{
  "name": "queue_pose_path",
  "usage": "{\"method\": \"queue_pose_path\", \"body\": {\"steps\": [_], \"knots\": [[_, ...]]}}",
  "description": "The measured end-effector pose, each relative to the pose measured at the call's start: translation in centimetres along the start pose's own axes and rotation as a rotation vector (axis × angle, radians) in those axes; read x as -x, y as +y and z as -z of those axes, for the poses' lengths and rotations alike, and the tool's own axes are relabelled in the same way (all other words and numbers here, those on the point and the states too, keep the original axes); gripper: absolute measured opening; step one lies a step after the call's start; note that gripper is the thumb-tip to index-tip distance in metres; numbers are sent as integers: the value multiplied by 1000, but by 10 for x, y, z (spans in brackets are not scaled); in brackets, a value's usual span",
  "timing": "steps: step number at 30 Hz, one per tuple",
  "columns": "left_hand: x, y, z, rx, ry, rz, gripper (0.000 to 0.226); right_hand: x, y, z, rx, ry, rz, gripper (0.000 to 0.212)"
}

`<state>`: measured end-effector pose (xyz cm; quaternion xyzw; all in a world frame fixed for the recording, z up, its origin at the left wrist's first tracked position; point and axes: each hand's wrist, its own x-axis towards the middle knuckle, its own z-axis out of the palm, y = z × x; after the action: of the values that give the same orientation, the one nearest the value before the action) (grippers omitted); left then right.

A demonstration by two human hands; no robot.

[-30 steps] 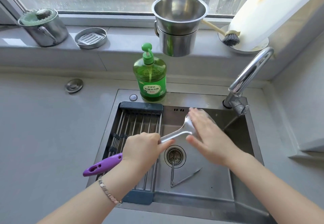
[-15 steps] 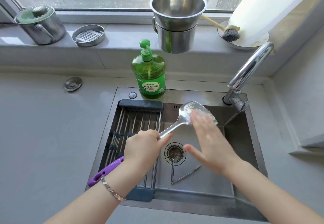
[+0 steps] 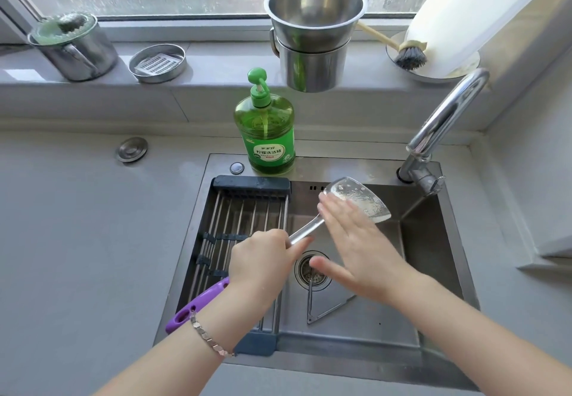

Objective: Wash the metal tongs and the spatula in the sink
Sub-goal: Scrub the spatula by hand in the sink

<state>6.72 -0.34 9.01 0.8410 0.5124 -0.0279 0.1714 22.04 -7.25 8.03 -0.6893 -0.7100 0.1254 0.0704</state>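
Your left hand grips the spatula mid-shaft over the sink, your flat, empty right hand rubs its soapy blade; slick metal could twist free onto the tongs at 6 o'clock.

Shiny metal spatula, glossy purple plastic handle; brushed steel sink.

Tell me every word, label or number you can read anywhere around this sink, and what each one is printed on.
"柠檬洗洁精": white characters on the green label of the dish soap bottle behind the sink.
Small logo above those characters, red strip below them and round marks at the label's corners: too small to read.
Spatula, faucet, steel pots on the sill: no lettering visible.
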Motion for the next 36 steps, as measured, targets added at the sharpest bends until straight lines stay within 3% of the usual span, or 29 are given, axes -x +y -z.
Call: {"method": "queue_pose_path", "body": {"steps": [3,7,9,13,16,20,23,26,29,32,34,36], "knots": [[0,-3,2,-83,23,-35,52,-10,23,9,-213,-9,-197,124],[2,-7,-1,-165,-8,-77,54,-7,5,8,-86,-151,25,117],[4,-9,-2,-192,-5,-89,55,-10,12,8,-151,-162,14,115],[5,-8,-2,-230,7,-122,58,-20,29,15,-471,-60,-329,87],[6,-7,-2,-260,44,-167,58,-26,32,12,-668,7,-505,85],[9,-7,-4,-236,198,-236,57,-35,46,16,-903,116,-756,31],[8,-12,-13,-195,291,-250,57,-36,49,19,-940,205,-824,36],[8,-12,-13,-181,306,-281,56,-32,43,21,-818,165,-694,35],[6,-13,-13,-172,321,-303,55,-33,35,25,-652,7,-673,64],[4,-15,-13,-211,348,-349,57,-34,40,27,-738,57,-732,32],[4,-11,-12,-234,353,-362,57,-30,45,27,-731,205,-783,42],[3,-10,-12,-239,376,-379,56,-29,43,26,-726,234,-742,40]]}}
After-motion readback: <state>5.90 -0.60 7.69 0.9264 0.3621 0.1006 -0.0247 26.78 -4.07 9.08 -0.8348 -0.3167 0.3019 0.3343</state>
